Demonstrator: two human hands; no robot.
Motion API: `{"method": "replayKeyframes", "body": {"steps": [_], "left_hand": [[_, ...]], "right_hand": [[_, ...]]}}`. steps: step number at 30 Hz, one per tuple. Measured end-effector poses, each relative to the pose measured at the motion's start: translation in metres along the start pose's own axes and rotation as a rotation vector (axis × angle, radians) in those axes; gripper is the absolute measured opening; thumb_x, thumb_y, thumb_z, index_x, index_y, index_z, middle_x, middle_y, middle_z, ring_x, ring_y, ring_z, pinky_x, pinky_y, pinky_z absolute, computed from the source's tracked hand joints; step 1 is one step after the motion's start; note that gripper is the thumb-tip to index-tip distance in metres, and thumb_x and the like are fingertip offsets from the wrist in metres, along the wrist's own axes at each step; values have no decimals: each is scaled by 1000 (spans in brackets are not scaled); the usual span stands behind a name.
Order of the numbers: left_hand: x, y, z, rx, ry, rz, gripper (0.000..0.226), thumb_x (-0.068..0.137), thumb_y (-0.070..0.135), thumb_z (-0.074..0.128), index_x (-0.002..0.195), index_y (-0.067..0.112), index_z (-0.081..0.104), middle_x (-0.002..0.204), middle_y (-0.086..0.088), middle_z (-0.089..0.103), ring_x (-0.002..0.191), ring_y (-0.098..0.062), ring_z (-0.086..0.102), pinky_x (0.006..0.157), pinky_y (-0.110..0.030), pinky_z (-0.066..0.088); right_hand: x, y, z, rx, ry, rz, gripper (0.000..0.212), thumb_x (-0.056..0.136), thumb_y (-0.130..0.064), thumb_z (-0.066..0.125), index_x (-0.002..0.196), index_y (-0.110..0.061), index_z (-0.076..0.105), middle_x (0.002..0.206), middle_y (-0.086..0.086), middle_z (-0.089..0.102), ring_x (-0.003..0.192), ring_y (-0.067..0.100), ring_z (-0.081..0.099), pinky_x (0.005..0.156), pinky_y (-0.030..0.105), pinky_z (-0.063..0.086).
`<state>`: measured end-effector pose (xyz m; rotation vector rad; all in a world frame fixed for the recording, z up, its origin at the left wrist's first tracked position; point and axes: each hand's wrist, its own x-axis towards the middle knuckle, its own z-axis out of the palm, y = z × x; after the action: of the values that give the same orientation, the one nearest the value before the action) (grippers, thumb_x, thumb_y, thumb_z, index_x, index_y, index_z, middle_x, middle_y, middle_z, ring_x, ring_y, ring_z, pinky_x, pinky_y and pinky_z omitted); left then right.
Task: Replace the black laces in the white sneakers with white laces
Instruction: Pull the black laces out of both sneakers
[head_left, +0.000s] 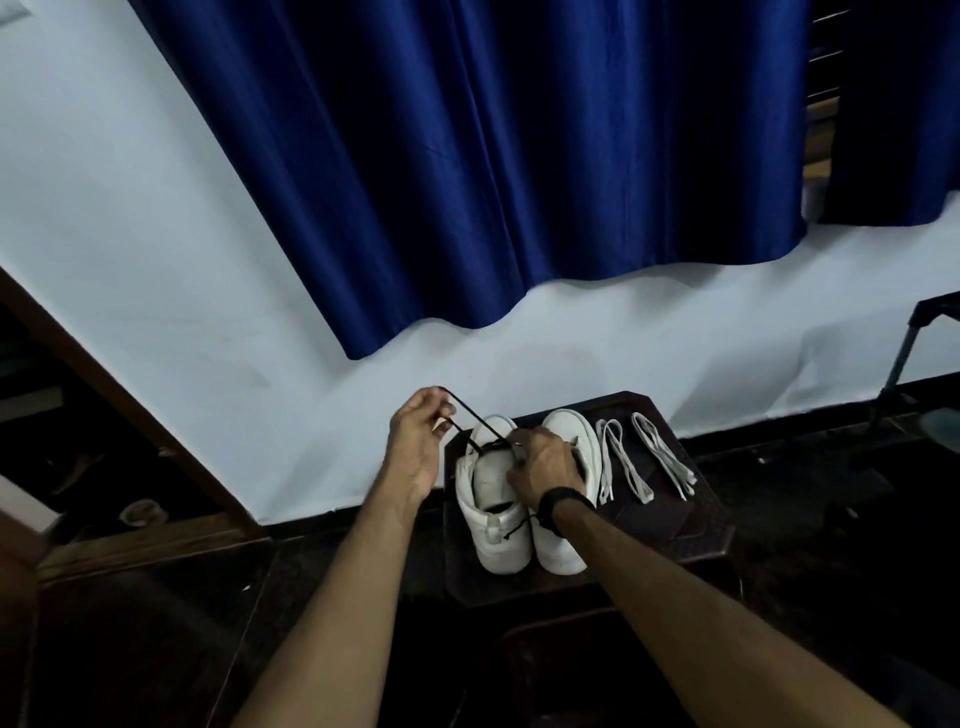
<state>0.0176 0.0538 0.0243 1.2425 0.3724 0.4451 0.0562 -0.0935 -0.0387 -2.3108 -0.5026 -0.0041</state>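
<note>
Head view: left hand (415, 441) pinches black lace (470, 421) (taut).

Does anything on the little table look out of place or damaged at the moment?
Nothing stands out: both white sneakers stand upright, side by side, and two white laces lie neatly right of them.

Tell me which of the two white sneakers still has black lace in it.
The left sneaker: the left hand pulls a black lace up from its eyelets. The right sneaker shows no lace, though the right hand covers part.
</note>
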Motion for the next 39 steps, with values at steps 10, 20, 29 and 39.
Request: {"method": "replayKeyframes", "body": {"steps": [10,20,29,39], "left_hand": [[13,-17,-35,1176,166,-147,31,74,52,75,85,23,77,82,6,68,88,-17,62,79,-28,50],[13,-61,0,1862,-198,574,24,88,35,56,97,23,75,101,2,66,104,-22,54,85,-34,34],[6,-15,14,29,325,219,22,95,3,51,77,11,60,74,-4,68,69,-12,64,63,-19,43],[-4,-44,-8,1461,-24,140,43,77,52,67,118,38,62,108,1,64,99,-23,64,86,-34,50]], "right_hand": [[5,1,3,-152,-79,-52,49,81,-15,51,127,-30,62,121,9,55,112,31,55,93,35,42],[6,1,7,-142,-60,-35,30,89,-29,52,115,-26,66,113,8,57,105,29,60,87,36,45],[7,2,5,-131,-84,-39,46,81,-14,52,125,-22,59,117,9,55,109,31,56,92,38,41],[7,3,7,-122,-74,-20,40,82,-19,57,123,-21,60,119,7,57,112,28,56,91,36,43]]}}
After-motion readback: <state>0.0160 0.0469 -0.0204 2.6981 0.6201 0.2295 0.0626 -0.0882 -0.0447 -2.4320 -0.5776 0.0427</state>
